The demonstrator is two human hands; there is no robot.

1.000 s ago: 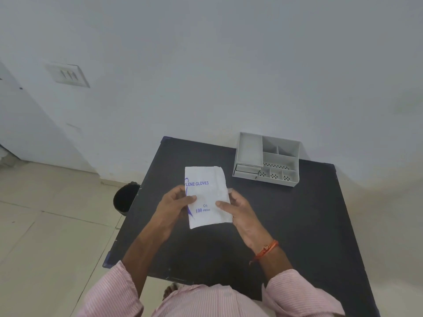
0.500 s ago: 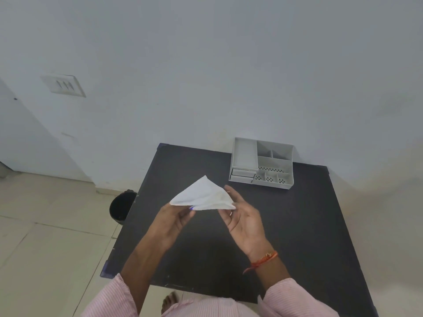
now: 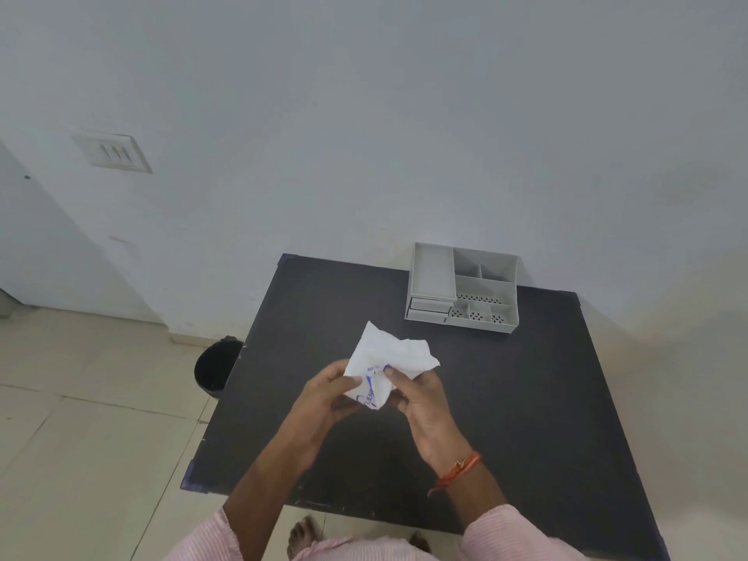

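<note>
white crumpled plastic packet point(image 3: 398, 356) with blue print is held between both hands above the near-middle of the black table point(image 3: 526, 419); whether it clears the tabletop cannot be told for sure from this angle. the left hand point(image 3: 324, 392) grips its left edge, thumb on top and fingers curled beneath. the right hand point(image 3: 425, 402) pinches the right part, thumb pressed onto the printed face and fingers wrapped behind. the packet is bunched and folded, with one corner sticking up toward the far side. the blue lettering is too creased to read in full, though it looks like part of a glove label. an orange thread band point(image 3: 459, 471) circles the right wrist. on the far side of the table, right of the middle and close to the wall, stands a grey compartment organiser point(image 3: 465, 289), well apart from the hands. left of the table, a black bin point(image 3: 214, 368) stands on the tiled floor point(image 3: 81, 439). a switch plate point(image 3: 113, 153) is on the wall at far left.
</note>
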